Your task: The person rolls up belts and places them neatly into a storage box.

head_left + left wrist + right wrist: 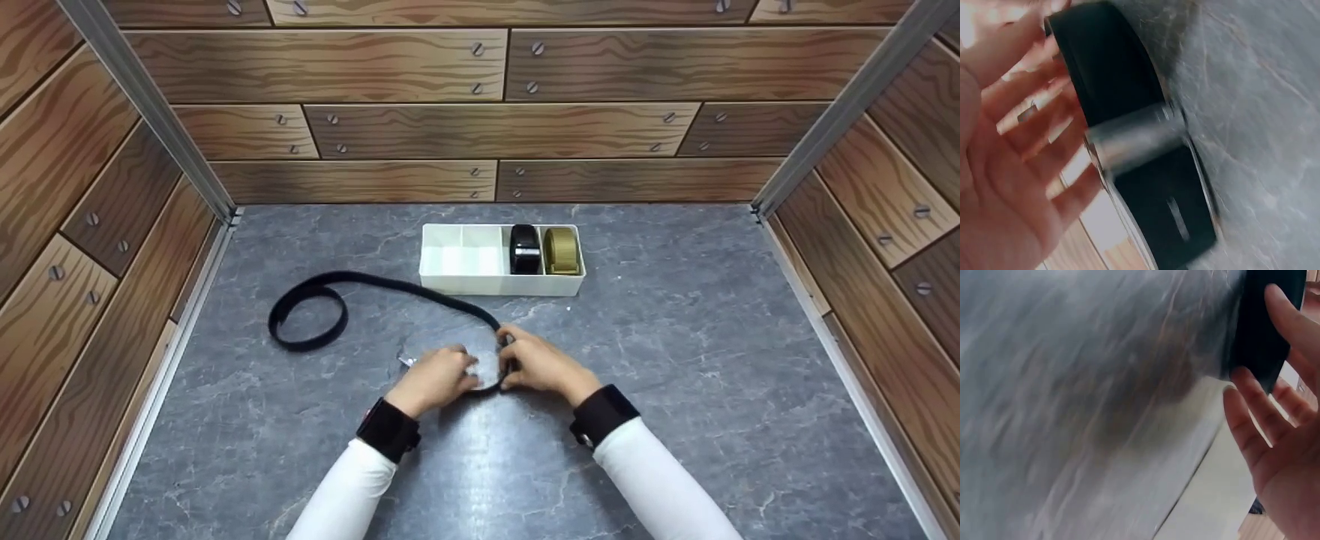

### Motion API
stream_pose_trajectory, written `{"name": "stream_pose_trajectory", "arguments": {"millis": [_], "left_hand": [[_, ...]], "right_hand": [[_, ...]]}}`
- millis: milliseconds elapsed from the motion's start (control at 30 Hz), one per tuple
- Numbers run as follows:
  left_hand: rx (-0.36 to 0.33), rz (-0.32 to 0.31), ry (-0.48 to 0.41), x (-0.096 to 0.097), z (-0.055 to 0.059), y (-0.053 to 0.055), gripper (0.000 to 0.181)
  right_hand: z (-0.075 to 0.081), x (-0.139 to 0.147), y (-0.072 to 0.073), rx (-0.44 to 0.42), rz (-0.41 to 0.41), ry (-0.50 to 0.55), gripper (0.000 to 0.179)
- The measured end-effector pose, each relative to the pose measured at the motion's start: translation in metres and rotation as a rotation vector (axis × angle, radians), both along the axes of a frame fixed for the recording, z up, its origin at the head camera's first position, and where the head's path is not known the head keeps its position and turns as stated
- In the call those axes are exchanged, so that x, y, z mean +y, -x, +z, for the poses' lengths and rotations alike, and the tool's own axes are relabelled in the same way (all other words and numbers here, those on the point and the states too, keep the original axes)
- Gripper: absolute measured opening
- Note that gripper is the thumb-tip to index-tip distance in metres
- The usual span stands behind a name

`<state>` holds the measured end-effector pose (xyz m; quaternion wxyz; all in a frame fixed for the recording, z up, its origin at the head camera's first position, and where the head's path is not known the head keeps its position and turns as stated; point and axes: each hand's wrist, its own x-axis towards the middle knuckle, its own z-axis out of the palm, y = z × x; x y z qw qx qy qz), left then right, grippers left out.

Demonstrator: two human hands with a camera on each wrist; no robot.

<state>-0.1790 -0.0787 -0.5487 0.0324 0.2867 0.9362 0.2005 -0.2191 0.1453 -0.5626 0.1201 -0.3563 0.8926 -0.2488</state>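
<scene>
Head cam showed me the black belt (390, 283) on the tabletop (675, 337), coiled at one end, nr the white tray (502, 286). R hand (546, 365) pinched it btwn thumb (1293, 325) and fingers (1264, 405); L hand (433, 379) was at the buckle (1134, 136), fingertips partly hidden, so I couldn't tell if gripping.

High head view, facing forward-down — wrist views close, sharing the black belt (1112, 73)
</scene>
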Motion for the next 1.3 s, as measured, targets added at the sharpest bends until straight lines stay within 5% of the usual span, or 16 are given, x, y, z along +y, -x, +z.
{"name": "stream_pose_trajectory", "arguments": {"millis": [200,300,400,467,567,767,900,1100,1300], "left_hand": [[0.296,0.388,-0.023,-0.036,-0.006,0.011,0.025],[0.303,0.585,0.022,-0.055,-0.008,0.016,0.032],[0.175,0.671,0.073,-0.061,-0.009,0.011,0.036],[0.078,0.637,0.098,-0.058,-0.010,0.006,0.030],[0.007,0.507,0.108,-0.050,-0.012,-0.002,0.011],[0.075,0.195,0.111,-0.050,-0.012,-0.016,0.019],[0.077,0.059,0.080,-0.060,-0.009,-0.020,0.022],[0.011,0.036,0.042,-0.076,-0.004,-0.017,0.023],[0.083,0.049,0.113,-0.078,-0.004,-0.014,0.020]], "right_hand": [[0.005,0.030,-0.010,-0.059,-0.029,-0.027,0.021],[0.005,0.048,-0.014,-0.061,-0.052,-0.028,0.021],[0.004,0.067,-0.016,-0.055,-0.081,-0.022,0.020],[0.002,0.081,-0.015,-0.036,-0.094,0.001,0.020],[-0.001,0.102,-0.011,-0.004,-0.101,0.058,0.020],[-0.001,0.150,-0.006,0.002,-0.199,0.101,0.021],[0.000,0.183,-0.005,-0.015,-0.344,0.078,0.019],[-0.001,0.212,0.002,-0.005,-0.527,0.110,0.019],[0.000,0.225,0.008,0.076,-0.659,0.057,0.021]]}}
